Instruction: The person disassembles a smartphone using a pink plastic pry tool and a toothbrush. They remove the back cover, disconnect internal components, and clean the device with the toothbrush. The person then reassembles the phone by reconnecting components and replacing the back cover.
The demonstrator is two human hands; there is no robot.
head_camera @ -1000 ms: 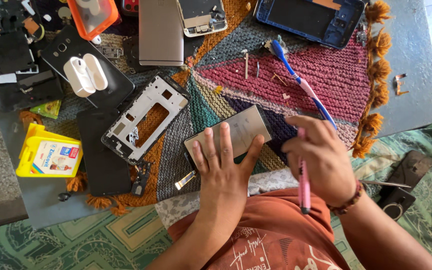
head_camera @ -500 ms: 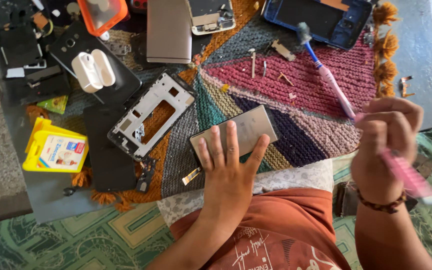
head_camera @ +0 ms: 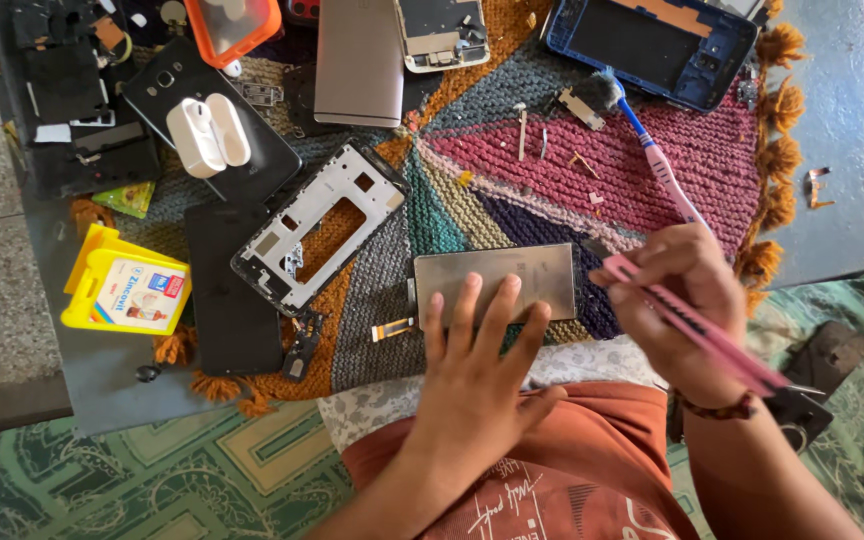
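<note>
Two hands over one phone panel on a crowded mat

Two bare hands work at the near edge of a knitted mat [head_camera: 652, 160]. The left hand [head_camera: 472, 370] lies flat, fingers spread, their tips pressing on a grey phone panel [head_camera: 497, 275] that rests near the mat's front edge, just above the person's lap. A thin flex strip [head_camera: 392, 328] sticks out at the panel's left end. The right hand [head_camera: 677, 300] hovers just right of the panel, fingers closed around a pink tool [head_camera: 697, 328] that slants down to the right; its upper tip is close to the panel's right corner, and whether it touches cannot be told.

Open room is scarce. Bare mat shows mainly in the red wedge behind the panel, dotted with a few small loose parts. One toothbrush [head_camera: 652, 150] crosses that wedge. Left of the panel lie one white phone frame [head_camera: 317, 225] and one black back cover [head_camera: 232, 290], side by side. Further left sit one yellow box [head_camera: 122, 285] and one white earbud case [head_camera: 210, 135]. At the far edge are one gold phone back [head_camera: 357, 60], one blue phone housing [head_camera: 652, 45] and one orange case [head_camera: 232, 25].
</note>
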